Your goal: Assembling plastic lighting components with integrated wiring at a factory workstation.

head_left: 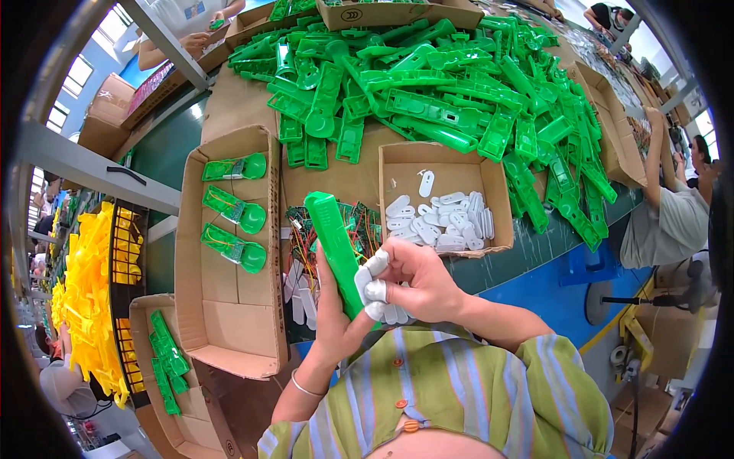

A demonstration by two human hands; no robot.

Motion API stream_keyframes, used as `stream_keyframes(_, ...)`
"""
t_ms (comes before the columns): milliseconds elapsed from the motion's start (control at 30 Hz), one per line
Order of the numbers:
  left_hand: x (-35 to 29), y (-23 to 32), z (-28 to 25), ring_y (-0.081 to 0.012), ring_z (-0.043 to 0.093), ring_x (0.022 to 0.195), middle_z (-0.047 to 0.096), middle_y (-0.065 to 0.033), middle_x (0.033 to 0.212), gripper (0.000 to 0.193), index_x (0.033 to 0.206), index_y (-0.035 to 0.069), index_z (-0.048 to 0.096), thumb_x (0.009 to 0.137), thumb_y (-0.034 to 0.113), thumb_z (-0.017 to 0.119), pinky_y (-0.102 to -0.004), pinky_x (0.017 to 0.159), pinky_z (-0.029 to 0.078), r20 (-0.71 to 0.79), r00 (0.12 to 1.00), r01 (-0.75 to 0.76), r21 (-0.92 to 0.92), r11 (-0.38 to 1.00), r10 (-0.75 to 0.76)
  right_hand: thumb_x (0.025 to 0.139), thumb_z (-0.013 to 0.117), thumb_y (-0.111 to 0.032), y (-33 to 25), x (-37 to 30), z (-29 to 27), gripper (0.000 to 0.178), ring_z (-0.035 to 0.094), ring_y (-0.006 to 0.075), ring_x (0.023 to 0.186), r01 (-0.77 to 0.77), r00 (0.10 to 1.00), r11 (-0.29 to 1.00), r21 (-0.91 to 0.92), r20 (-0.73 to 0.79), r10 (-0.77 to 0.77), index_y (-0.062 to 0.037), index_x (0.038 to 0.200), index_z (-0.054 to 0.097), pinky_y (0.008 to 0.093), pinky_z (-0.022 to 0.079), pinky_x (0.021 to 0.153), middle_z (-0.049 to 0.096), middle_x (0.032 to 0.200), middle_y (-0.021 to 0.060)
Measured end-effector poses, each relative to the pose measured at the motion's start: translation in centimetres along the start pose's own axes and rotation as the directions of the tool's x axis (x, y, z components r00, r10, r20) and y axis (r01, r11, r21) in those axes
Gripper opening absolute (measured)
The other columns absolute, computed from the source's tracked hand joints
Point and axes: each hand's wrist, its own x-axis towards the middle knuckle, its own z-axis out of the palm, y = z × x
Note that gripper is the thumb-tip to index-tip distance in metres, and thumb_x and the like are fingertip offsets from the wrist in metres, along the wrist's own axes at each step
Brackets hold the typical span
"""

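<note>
A long green plastic housing (334, 237) stands tilted in front of my chest. Around its lower part, my left hand (333, 314) is closed, thumb on the near side. My right hand (417, 284) pinches a white oval plastic piece (362, 281) against the housing's right side; white covers sheathe several fingertips. Whether the piece is seated in the housing I cannot tell. Behind the housing lie green circuit boards (353, 218) with red and yellow wires, partly hidden. More white oval pieces fill a cardboard tray (501, 195) just beyond my right hand.
Green housings (459, 92) are heaped across the table's far side. A cardboard tray (229, 325) on the left holds 3 housings with boards. Below it, another box (191, 417) contains green parts. Yellow parts (88, 298) fill a black rack at far left. Other people work nearby.
</note>
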Motion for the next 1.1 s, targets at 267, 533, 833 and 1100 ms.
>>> stream_keyframes(267,-0.3,-0.4,-2.5,-0.0212,0.057,0.089,0.052,-0.0116,0.11,0.067,0.137,-0.002,0.027,0.077,0.006,0.057,-0.0327,0.077,0.049,-0.273,0.922,0.08,-0.562,0.823,-0.275,0.072,0.067,0.0,-3.0,5.5,-3.2,0.024,0.061,0.0198,0.086,0.215,0.946,0.574,-0.79,0.022,-0.324,-0.0019,0.096,0.065,0.0345,0.047,0.081,0.064,0.086,0.0085)
stream_keyframes(533,1.7,-3.0,-2.2,-0.027,0.055,0.111,0.054,-0.0191,0.12,0.05,0.126,-0.006,0.039,0.08,0.004,0.057,-0.0405,0.097,0.045,-0.303,0.89,0.091,-0.611,0.786,-0.34,0.072,0.061,0.002,0.1,9.0,-4.3,0.014,0.059,0.0263,0.098,0.315,0.91,0.157,-0.936,0.251,-0.329,-0.0016,0.086,0.059,0.0392,0.041,0.093,0.062,0.101,0.0119)
stream_keyframes(833,1.5,-0.7,-2.9,-0.0294,0.056,0.109,0.055,-0.0218,0.116,0.049,0.128,-0.005,0.038,0.082,0.002,0.051,-0.0421,0.097,0.045,-0.384,0.899,-0.071,-0.602,0.795,-0.21,0.088,0.054,0.001,-4.7,7.3,-1.8,0.015,0.06,0.0133,0.092,0.276,0.96,0.952,-0.136,0.079,-0.267,-0.0016,0.102,0.049,0.0272,0.051,0.077,0.061,0.101,0.0093)
stream_keyframes(1100,2.0,3.8,-1.9,-0.0331,0.057,0.107,0.056,-0.0258,0.114,0.064,0.135,-0.007,0.029,0.082,0.017,0.057,-0.0437,0.094,0.046,-0.32,0.945,-0.141,-0.579,0.803,-0.065,0.078,0.064,0.004,-4.7,5.3,-0.6,0.016,0.055,0.0067,0.068,0.319,0.948,0.763,-0.562,0.199,-0.25,0.0008,0.093,0.058,0.0233,0.048,0.061,0.058,0.081,0.0026)
